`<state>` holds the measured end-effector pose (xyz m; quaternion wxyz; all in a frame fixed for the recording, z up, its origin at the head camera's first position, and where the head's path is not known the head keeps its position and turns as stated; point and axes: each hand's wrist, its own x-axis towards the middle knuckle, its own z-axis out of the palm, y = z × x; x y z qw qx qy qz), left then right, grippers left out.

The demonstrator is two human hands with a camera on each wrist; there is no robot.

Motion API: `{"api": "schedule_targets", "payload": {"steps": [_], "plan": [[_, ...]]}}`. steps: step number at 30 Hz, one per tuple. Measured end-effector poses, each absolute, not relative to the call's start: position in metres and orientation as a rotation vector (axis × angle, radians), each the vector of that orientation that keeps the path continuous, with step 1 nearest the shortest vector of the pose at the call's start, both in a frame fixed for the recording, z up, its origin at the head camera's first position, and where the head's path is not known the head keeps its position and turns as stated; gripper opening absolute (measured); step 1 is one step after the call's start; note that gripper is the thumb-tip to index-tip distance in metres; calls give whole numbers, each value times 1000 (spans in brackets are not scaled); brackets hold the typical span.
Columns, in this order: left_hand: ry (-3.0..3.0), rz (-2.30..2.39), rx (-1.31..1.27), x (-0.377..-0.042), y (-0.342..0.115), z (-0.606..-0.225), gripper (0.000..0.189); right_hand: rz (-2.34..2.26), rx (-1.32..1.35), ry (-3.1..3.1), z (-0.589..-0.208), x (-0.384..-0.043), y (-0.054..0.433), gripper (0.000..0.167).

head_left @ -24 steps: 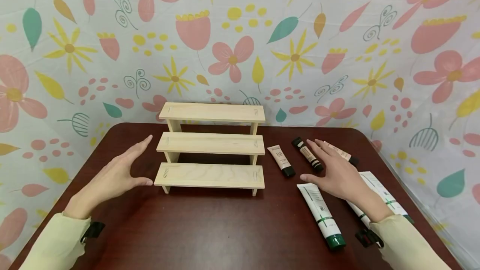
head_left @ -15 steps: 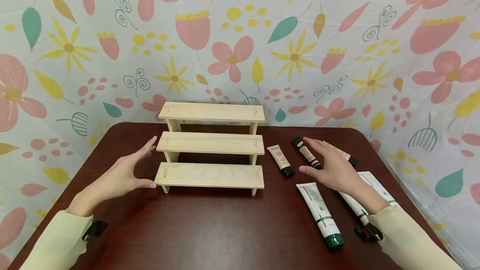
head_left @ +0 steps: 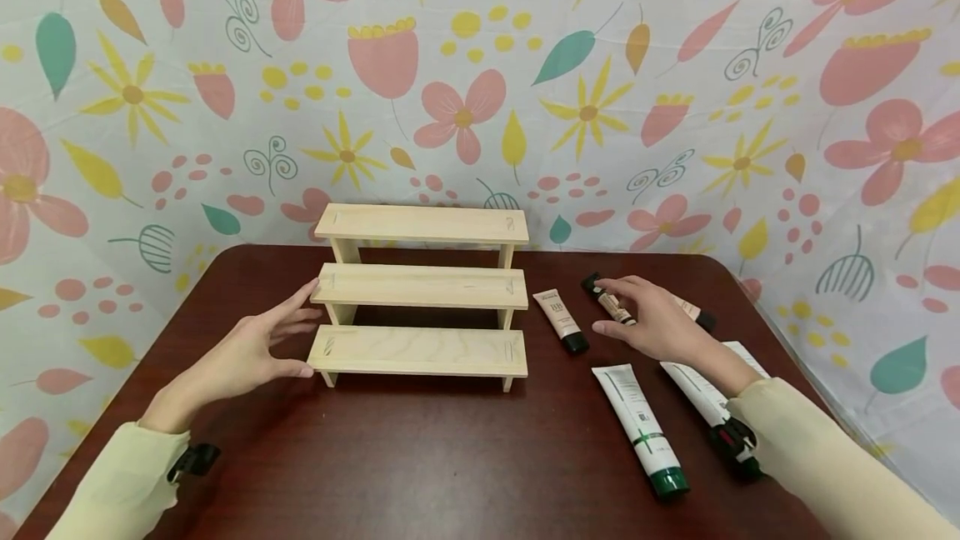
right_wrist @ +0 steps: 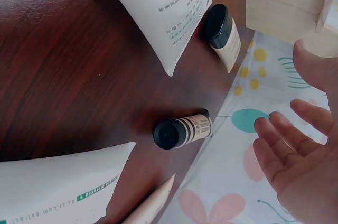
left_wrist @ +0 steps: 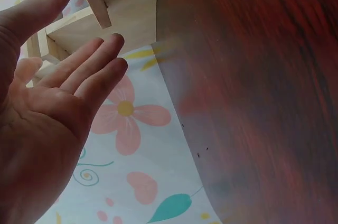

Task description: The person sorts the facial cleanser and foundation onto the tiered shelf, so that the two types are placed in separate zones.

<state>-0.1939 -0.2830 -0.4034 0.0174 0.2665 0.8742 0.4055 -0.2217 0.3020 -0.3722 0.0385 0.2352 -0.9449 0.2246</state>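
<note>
A three-tier wooden display stand [head_left: 420, 348] stands on the table. My left hand [head_left: 243, 357] is at its left end, fingers and thumb spread; the fingertips look close to the middle and lowest tiers, and contact is unclear. In the left wrist view the palm of that hand [left_wrist: 47, 123] holds nothing. My right hand [head_left: 660, 319] hovers over a black-and-beige tube [head_left: 611, 302], partly covering it in the head view. The right wrist view shows relaxed fingers [right_wrist: 280, 150] apart from that tube, with nothing in them. A beige BB cream tube [head_left: 558, 319] lies between stand and hand.
A white tube with a green cap [head_left: 637, 423] lies right of centre. More white tubes [head_left: 701, 390] lie under the right forearm, partly hidden. Another beige tube [head_left: 690, 311] lies behind the right hand. A flowered cloth [head_left: 465, 40] hangs behind the dark table [head_left: 420, 457].
My right hand has moved slightly left, over the black-and-beige tube. My left hand has shifted a little right, nearer the stand. The tubes and stand have stayed put.
</note>
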Motion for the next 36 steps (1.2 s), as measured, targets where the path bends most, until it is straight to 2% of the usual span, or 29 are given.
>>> {"api": "schedule_targets", "payload": {"steps": [5,17,25,36], "plan": [[2712,1280,845,-195,-283,-405,121,728,712,-2917,-376,-230,302,57],[2747,1265,837,-197,-283,-408,116,961,806,-2953,-384,-255,292,51],[2759,1244,847,-198,-283,-408,116,1007,858,-3004,-397,-266,285,52],[2754,1245,818,-196,-281,-406,115,967,796,-3094,-405,-278,280,49]]}}
